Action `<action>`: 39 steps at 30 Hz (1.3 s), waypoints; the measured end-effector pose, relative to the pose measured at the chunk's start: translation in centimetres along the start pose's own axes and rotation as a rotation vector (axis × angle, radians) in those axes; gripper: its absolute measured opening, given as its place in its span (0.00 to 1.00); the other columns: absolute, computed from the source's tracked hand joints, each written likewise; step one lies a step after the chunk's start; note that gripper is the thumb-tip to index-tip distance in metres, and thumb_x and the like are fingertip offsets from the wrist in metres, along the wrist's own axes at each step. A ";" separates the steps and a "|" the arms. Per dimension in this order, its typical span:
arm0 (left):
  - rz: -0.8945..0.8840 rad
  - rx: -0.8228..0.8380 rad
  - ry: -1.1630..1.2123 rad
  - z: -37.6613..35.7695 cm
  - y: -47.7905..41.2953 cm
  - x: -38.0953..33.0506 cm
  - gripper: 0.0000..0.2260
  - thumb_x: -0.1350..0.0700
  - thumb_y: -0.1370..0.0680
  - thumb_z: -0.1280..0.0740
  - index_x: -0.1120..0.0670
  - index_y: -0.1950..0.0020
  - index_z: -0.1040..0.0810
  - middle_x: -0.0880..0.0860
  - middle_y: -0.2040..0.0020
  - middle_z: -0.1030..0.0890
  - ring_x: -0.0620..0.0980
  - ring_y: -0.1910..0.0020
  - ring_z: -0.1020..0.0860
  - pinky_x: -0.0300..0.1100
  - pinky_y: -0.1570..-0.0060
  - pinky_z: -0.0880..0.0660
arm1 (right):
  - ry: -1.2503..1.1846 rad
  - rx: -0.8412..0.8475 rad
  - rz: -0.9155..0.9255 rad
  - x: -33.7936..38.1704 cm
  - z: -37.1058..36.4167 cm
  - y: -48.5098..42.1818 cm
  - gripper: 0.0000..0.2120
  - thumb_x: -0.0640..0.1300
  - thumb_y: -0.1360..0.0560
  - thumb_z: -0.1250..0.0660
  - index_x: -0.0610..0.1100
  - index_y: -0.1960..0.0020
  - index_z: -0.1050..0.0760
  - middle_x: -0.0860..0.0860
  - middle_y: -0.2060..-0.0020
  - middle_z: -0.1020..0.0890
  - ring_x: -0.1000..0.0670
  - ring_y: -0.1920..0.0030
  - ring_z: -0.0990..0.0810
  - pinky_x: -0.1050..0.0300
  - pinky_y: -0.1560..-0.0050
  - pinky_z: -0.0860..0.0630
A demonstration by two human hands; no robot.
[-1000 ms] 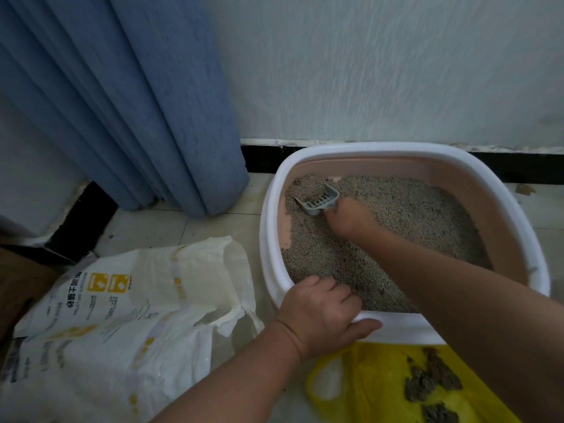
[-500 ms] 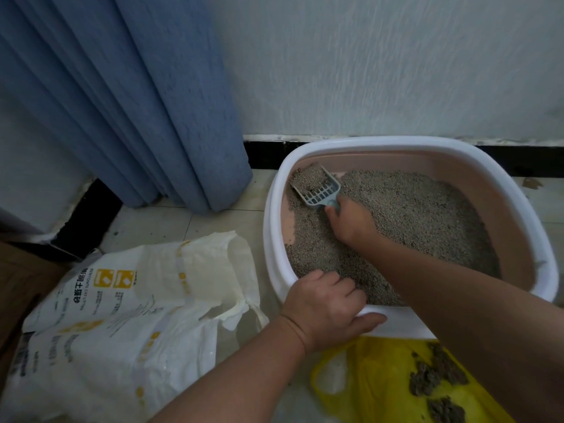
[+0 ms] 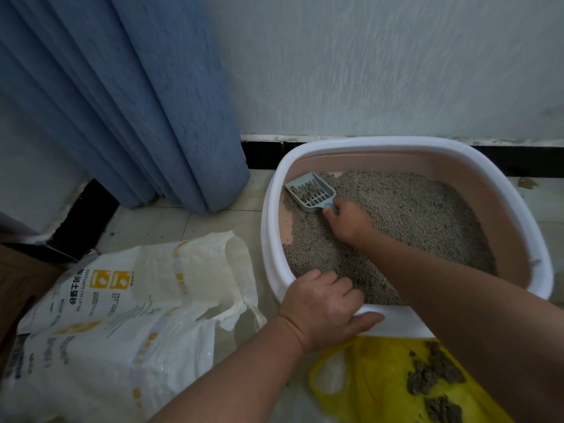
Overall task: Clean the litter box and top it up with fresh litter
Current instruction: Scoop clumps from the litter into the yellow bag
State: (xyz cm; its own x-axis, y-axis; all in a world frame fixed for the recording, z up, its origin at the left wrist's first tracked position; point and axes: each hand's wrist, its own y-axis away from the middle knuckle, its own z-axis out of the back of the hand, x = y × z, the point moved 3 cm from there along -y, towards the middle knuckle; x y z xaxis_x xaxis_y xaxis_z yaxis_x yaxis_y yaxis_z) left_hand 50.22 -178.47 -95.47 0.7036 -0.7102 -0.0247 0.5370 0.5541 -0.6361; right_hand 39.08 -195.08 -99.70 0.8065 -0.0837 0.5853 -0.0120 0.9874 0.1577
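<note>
A litter box [image 3: 518, 206] with a white rim and pink inner wall stands on the floor against the wall, holding grey litter [image 3: 412, 215]. My right hand [image 3: 348, 222] grips the handle of a grey slotted scoop [image 3: 309, 190], raised at the box's far left corner with some litter in it. My left hand [image 3: 323, 306] grips the box's near rim, fingers curled inside, thumb outside. A yellow plastic bag [image 3: 366, 392] with dark litter clumps [image 3: 433, 374] lies in front of the box.
A white cat-litter sack [image 3: 122, 315] with yellow labels lies open on the tiled floor to the left. A blue curtain [image 3: 128, 96] hangs behind it. The white wall and black skirting run behind the box.
The scoop has risen out of the litter near the far left corner, and much of its load has sifted out. My left hand stays on the rim.
</note>
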 end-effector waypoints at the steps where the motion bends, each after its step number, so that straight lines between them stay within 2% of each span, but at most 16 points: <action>1: 0.003 0.000 -0.001 0.0 0.0 0.0 0.22 0.38 0.19 0.38 0.50 0.67 0.26 0.50 0.69 0.26 0.51 0.69 0.28 0.44 0.67 0.36 | 0.015 0.002 -0.004 0.0 0.0 0.0 0.16 0.52 0.17 0.43 0.42 0.43 0.24 0.44 0.54 0.19 0.44 0.55 0.22 0.54 0.57 0.28; 4: -0.003 -0.004 -0.002 -0.1 0.0 -0.1 0.22 0.38 0.19 0.38 0.50 0.67 0.26 0.50 0.68 0.26 0.52 0.69 0.27 0.45 0.67 0.35 | 0.015 0.010 -0.004 0.0 0.3 -0.1 0.16 0.52 0.17 0.43 0.42 0.44 0.24 0.46 0.57 0.21 0.43 0.55 0.21 0.55 0.58 0.31; 7: -0.008 0.001 -0.008 -0.1 0.1 0.0 0.22 0.38 0.19 0.39 0.50 0.67 0.26 0.50 0.68 0.26 0.52 0.68 0.27 0.45 0.67 0.35 | -0.023 -0.002 0.042 0.2 0.8 0.3 0.15 0.52 0.17 0.43 0.43 0.40 0.25 0.48 0.54 0.20 0.45 0.54 0.22 0.55 0.56 0.29; 14: -0.023 0.003 -0.035 -0.2 0.1 -0.1 0.21 0.38 0.19 0.39 0.50 0.66 0.25 0.49 0.68 0.25 0.51 0.68 0.27 0.45 0.66 0.36 | -0.002 -0.073 0.108 -1.0 3.0 2.4 0.15 0.53 0.17 0.43 0.46 0.39 0.24 0.51 0.58 0.20 0.52 0.61 0.24 0.60 0.65 0.33; 18: -0.040 0.013 -0.059 -0.2 0.1 0.0 0.21 0.38 0.20 0.38 0.50 0.65 0.25 0.49 0.68 0.24 0.52 0.68 0.27 0.44 0.66 0.36 | -0.030 -0.061 0.105 -2.3 4.5 3.3 0.17 0.53 0.17 0.42 0.45 0.37 0.24 0.51 0.56 0.19 0.50 0.58 0.21 0.55 0.60 0.25; 20: -0.045 0.022 -0.060 -0.2 0.1 0.0 0.20 0.38 0.20 0.38 0.50 0.65 0.24 0.49 0.68 0.24 0.52 0.68 0.26 0.44 0.67 0.36 | -0.032 -0.049 0.100 -2.7 5.4 3.8 0.16 0.53 0.17 0.42 0.46 0.36 0.24 0.51 0.56 0.19 0.50 0.58 0.21 0.56 0.60 0.25; 26: -0.054 0.028 -0.051 -0.2 0.1 0.0 0.22 0.39 0.18 0.41 0.50 0.65 0.24 0.49 0.67 0.23 0.52 0.68 0.26 0.44 0.67 0.35 | 0.007 0.052 0.161 -4.4 11.2 6.6 0.07 0.53 0.20 0.37 0.54 0.48 0.20 0.58 0.64 0.21 0.56 0.65 0.25 0.60 0.66 0.32; 28: -0.056 0.029 -0.060 -0.2 0.0 0.0 0.22 0.39 0.18 0.41 0.50 0.65 0.24 0.49 0.67 0.23 0.51 0.68 0.26 0.44 0.67 0.35 | 0.064 0.117 0.167 -5.6 13.2 7.8 0.10 0.55 0.21 0.35 0.51 0.53 0.19 0.55 0.67 0.21 0.57 0.70 0.26 0.58 0.68 0.31; 30: -0.063 0.039 -0.068 -0.2 0.0 0.1 0.22 0.39 0.18 0.41 0.50 0.65 0.23 0.49 0.67 0.23 0.51 0.68 0.26 0.43 0.68 0.35 | 0.084 0.162 0.145 -7.0 14.7 8.9 0.11 0.58 0.23 0.33 0.52 0.54 0.18 0.53 0.69 0.21 0.57 0.72 0.27 0.58 0.68 0.31; 35: -0.064 0.066 -0.047 -0.4 0.1 0.1 0.21 0.39 0.18 0.41 0.51 0.63 0.22 0.49 0.67 0.23 0.52 0.68 0.25 0.44 0.68 0.32 | 0.039 0.102 0.133 -8.8 17.8 11.6 0.12 0.59 0.26 0.32 0.51 0.57 0.18 0.53 0.73 0.24 0.57 0.75 0.29 0.57 0.70 0.33; 39: -0.075 0.098 -0.059 -0.4 0.1 0.2 0.22 0.39 0.18 0.41 0.51 0.63 0.22 0.50 0.67 0.23 0.52 0.68 0.25 0.43 0.68 0.33 | 0.053 0.058 0.134 -9.6 19.0 14.0 0.13 0.58 0.25 0.31 0.50 0.62 0.21 0.52 0.75 0.27 0.56 0.75 0.32 0.56 0.70 0.35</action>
State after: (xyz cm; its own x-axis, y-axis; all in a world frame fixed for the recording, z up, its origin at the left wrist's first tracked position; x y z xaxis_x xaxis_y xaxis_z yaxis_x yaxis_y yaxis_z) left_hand 50.22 -178.70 -95.82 0.6846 -0.7258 0.0675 0.6297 0.5422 -0.5563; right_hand 19.92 -182.95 -88.06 0.8255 0.0573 0.5615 -0.1549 0.9796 0.1278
